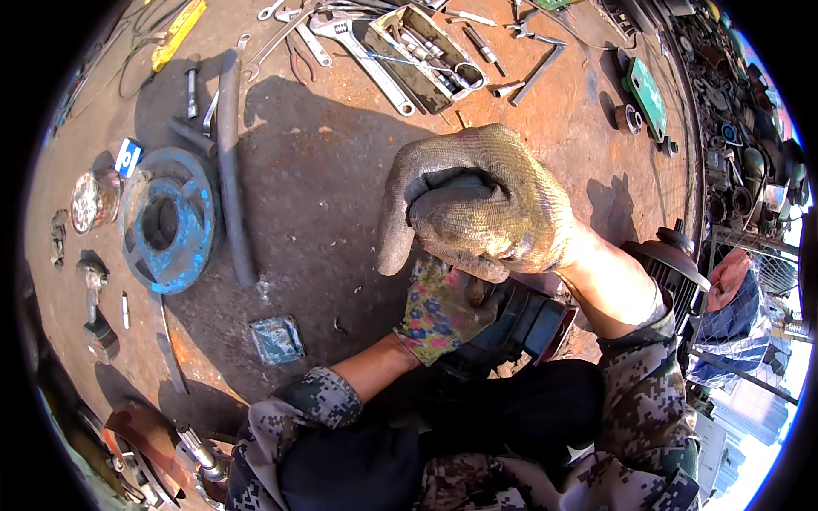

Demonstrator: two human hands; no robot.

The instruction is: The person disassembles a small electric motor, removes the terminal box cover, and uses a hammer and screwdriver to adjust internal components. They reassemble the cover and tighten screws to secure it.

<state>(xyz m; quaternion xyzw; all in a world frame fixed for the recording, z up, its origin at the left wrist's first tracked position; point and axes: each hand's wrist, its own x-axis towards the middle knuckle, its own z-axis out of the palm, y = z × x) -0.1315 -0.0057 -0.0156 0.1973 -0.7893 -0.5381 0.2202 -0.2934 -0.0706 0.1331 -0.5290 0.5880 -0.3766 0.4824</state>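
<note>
My right hand [477, 204], in a dirty ribbed work glove, is raised close in the middle. Its fingers are curled in, with the forefinger bent downward; whatever they hold, if anything, is hidden. Below and partly behind it, my left hand [443, 313] wears a floral-patterned glove. Its fingers close on the dark blue and black machine housing [511, 324] in front of my knees. My right hand and forearm hide part of this housing. A small blue-grey square metal plate [278, 340] lies to the left of my left hand.
A blue flanged ring [183, 255] and a long dark pipe [231, 162] lie left. At the far side are an adjustable wrench [366, 64] and an open metal box [381, 41] of sockets. A green plate [648, 100] stands right, and a finned motor part [669, 264] sits beside my right arm.
</note>
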